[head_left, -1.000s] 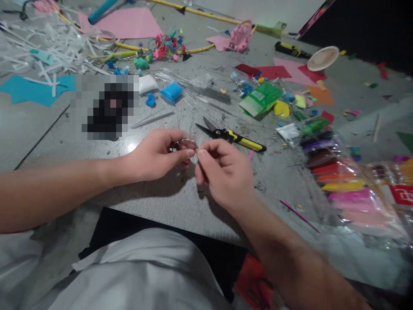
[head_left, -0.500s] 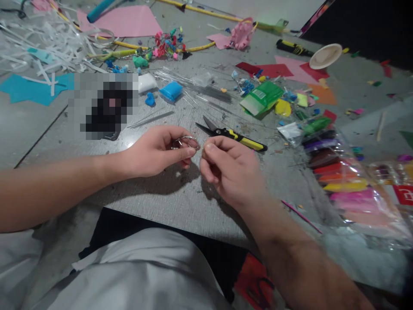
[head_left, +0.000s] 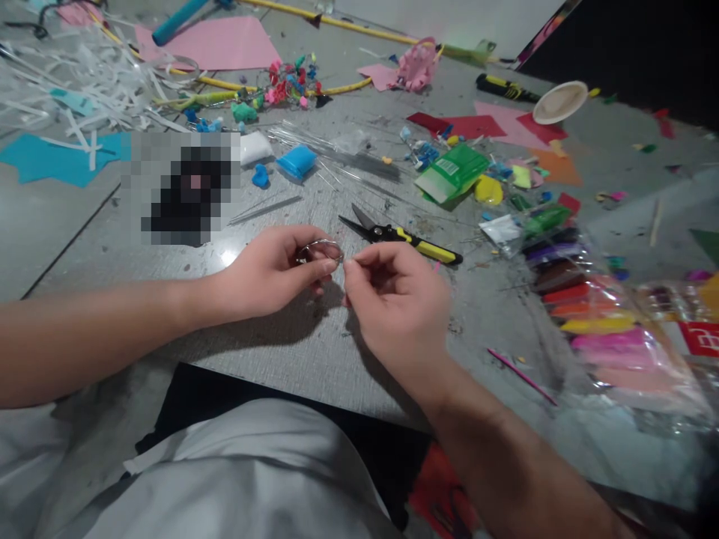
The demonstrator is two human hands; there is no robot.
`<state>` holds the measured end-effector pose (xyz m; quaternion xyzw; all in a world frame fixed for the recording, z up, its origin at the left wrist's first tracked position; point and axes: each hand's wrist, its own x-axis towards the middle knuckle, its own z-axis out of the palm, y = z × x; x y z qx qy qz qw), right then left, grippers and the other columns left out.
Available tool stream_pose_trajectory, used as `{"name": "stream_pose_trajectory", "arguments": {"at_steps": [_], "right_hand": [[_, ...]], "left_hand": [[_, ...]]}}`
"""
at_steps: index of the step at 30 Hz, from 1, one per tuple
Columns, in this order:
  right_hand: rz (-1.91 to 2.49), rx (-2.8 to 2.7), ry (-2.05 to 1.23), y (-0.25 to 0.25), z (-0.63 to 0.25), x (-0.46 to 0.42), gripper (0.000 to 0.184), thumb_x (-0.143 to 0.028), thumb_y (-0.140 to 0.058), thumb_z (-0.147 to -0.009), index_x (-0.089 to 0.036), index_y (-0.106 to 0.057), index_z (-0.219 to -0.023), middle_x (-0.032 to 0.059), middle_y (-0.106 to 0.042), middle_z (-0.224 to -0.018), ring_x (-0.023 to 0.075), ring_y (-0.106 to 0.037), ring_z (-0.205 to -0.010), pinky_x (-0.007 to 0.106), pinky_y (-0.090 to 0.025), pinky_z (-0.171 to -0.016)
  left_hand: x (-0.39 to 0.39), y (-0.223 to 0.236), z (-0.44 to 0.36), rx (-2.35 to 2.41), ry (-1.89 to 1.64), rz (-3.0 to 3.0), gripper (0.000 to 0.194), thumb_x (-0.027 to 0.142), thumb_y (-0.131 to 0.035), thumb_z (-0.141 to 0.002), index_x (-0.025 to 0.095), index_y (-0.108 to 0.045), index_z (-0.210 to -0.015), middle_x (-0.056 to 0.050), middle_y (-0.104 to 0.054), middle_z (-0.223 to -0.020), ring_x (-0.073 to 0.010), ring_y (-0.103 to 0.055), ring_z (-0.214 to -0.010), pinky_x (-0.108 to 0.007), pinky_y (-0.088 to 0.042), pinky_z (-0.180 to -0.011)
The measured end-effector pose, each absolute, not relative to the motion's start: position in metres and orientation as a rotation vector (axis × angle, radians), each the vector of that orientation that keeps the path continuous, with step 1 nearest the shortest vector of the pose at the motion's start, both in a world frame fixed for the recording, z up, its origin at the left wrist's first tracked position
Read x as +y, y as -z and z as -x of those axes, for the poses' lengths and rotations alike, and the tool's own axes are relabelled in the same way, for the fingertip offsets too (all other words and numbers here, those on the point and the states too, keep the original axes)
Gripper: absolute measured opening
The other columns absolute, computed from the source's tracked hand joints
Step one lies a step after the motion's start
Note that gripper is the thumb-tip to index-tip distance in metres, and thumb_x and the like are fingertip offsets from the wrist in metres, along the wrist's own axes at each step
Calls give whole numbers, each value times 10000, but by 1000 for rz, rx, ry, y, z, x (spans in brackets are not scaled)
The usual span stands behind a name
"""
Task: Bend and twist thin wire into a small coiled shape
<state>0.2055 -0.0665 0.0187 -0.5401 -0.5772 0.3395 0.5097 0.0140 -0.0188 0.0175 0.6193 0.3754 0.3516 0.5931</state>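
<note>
One blue paper sheet is lying at the left edge of the frame, under one heap of white strips too tangled to count. One dark object, blocked out by blur, is lying to their right, and one large pink sheet is spreading at the upper left. One white packet, one small blue lump and one blue packet are sitting close together left of upper centre.

Below them, the left hand is gripping one wire loop between thumb and fingers at the centre of the frame. The right hand is pinching its thumb and forefinger together just beside the loop's right end; whether they are holding wire is too small to tell.

One pair of cutters is lying just above the right hand, its blades standing apart. One green packet and one yellow lump are resting at upper right of centre. One magenta stick is lying at lower right, one pale dish is sitting at upper right, and one clear bag is covering several coloured packets, overlapping too much to count, at the right.
</note>
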Motion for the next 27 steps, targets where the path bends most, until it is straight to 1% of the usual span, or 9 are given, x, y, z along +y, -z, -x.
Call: {"name": "stream_pose_trajectory", "arguments": {"at_steps": [4,9,12,15,17,19,22,24,27], "right_hand": [[1304,-1256,-1077,-24,-209,-63,286,-349,-968,-906,-272,-693,-917,-47,-678,-700,166,-648,-536,308,-532,-516],[1278,-1260,-1125,-27,-214,-59,334,-401,-1018,-877,-273,-711,-902,-52,-684,-673,160,-631,-530,300,-525,-515],[1269,-1286,-1143,-25,-216,-56,359,-422,-1025,-889,-274,-699,-869,-30,-698,-684,173,-642,-569,313,-542,-544],[1266,-1380,-1102,-20,-216,-55,318,-458,-979,-929,-270,-729,-875,14,-751,-769,204,-695,-664,334,-576,-593],[1265,-1484,-974,-17,-216,-55,244,-449,-919,-967,-272,-764,-905,43,-791,-862,231,-735,-761,349,-603,-637],[1264,-1602,-780,-15,-216,-57,167,-393,-842,-1004,-279,-775,-902,60,-815,-930,243,-746,-827,356,-609,-661],[1224,-1710,-550,-16,-215,-58,150,-291,-766,-1018,-287,-769,-868,57,-824,-941,236,-731,-820,375,-617,-703],[1204,-1705,-543,-17,-215,-58,156,-265,-770,-1008,-289,-772,-854,53,-827,-935,229,-732,-812,382,-629,-729],[1245,-1579,-812,-19,-217,-54,136,-325,-845,-979,-273,-789,-866,30,-808,-861,203,-719,-739,341,-608,-654]], "left_hand": [[-18,-14,-13,902,-843,-1515,229,350,-908,-942,189,-751,-982,-19,-720,-829,-165,-691,-722,-285,-604,-661],[-18,-17,-11,929,-803,-1556,209,323,-898,-916,192,-765,-1010,-25,-759,-872,-160,-689,-742,-260,-583,-660],[-18,-18,-11,940,-795,-1549,220,345,-902,-922,193,-766,-1005,-25,-764,-860,-163,-695,-746,-260,-586,-666],[-18,-17,-12,942,-818,-1545,232,377,-903,-932,200,-761,-979,-25,-758,-834,-165,-686,-729,-268,-584,-659],[-18,-15,-13,939,-826,-1559,235,384,-906,-940,208,-751,-962,-22,-751,-822,-165,-682,-722,-272,-579,-660],[-17,-15,-12,946,-829,-1581,229,378,-903,-947,212,-745,-952,-16,-736,-807,-164,-676,-722,-273,-567,-664],[-17,-16,-11,964,-843,-1637,205,362,-886,-948,211,-749,-940,-13,-713,-789,-175,-676,-756,-277,-544,-679],[-17,-17,-9,967,-838,-1673,192,358,-872,-955,210,-752,-933,-14,-711,-792,-185,-682,-788,-283,-540,-699],[-18,-17,-7,968,-804,-1699,186,367,-854,-968,212,-755,-939,-17,-725,-813,-195,-695,-819,-291,-547,-733]]}}
